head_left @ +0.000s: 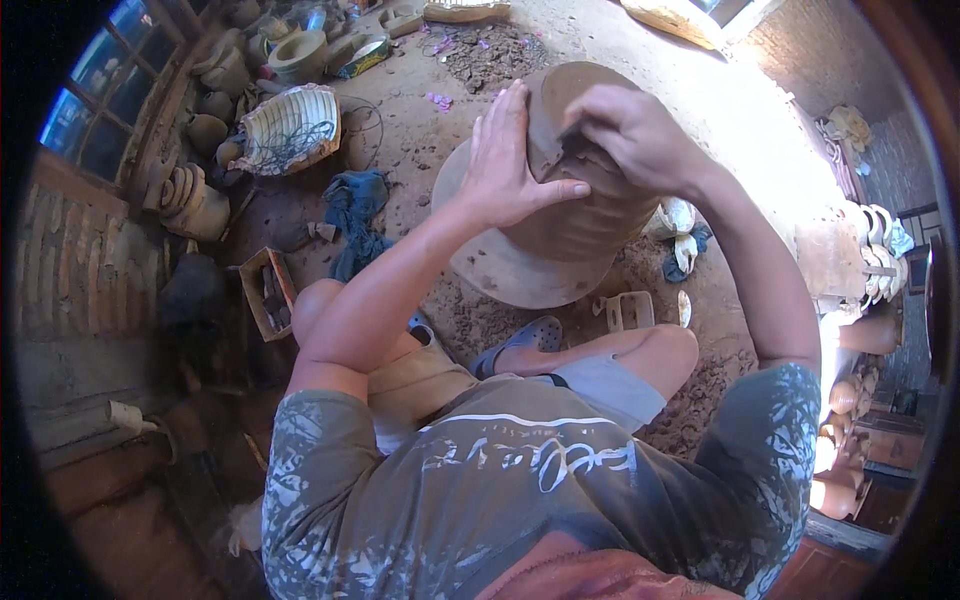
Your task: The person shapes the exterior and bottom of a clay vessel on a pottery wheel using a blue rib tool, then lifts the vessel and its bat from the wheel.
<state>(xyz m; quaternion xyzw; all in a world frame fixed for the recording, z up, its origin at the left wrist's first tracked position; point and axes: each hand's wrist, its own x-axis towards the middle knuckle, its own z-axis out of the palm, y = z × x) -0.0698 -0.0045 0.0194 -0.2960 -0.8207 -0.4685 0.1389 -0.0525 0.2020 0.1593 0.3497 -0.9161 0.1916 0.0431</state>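
Note:
A large brown clay piece (590,215) with ridged sides rises from a pale round wheel (515,270) in the upper middle of the head view. My left hand (505,175) lies against its left side, fingers stretched upward and thumb reaching to the right across the clay. On the upper right of the piece, my right hand (625,135) has its fingers curled at a dark gash in the clay. Something small and dark shows at its fingertips, too hidden to name.
Blue cloth (355,200), a box of tools (268,295) and a ribbed pale container (288,125) with cord lie left. Stacked pots (195,200) line the left wall, more (845,395) the right. A shallow tray (628,310) and clay scraps (690,390) lie beside my legs.

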